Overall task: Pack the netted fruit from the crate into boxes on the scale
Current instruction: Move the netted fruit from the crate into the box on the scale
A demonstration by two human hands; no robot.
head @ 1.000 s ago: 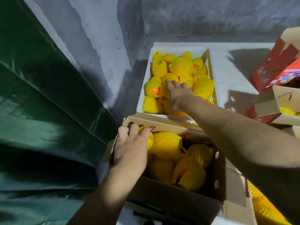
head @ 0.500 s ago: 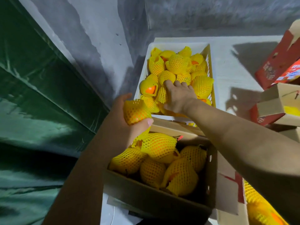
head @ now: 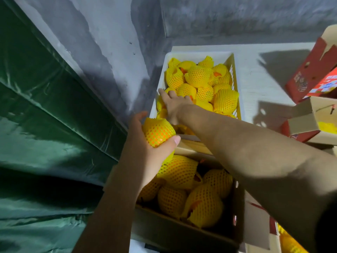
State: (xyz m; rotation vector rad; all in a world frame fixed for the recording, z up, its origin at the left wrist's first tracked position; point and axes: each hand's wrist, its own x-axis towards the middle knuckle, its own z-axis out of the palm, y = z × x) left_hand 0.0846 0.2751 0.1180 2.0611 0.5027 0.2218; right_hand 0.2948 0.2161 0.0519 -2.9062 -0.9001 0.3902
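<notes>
Mid-packing. Left hand (head: 145,143) grips one netted fruit (head: 157,132) above the box (head: 182,232); right hand (head: 173,105), fingers spread, reaches into crate (head: 235,73). Next: probably seat it gently.

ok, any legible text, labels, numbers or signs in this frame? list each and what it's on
None legible.
Red printed carton: round emblem and a blue-white panel, too blurred to read.
Brown box holding netted fruit: no print visible.
White crate: no markings visible.
</notes>
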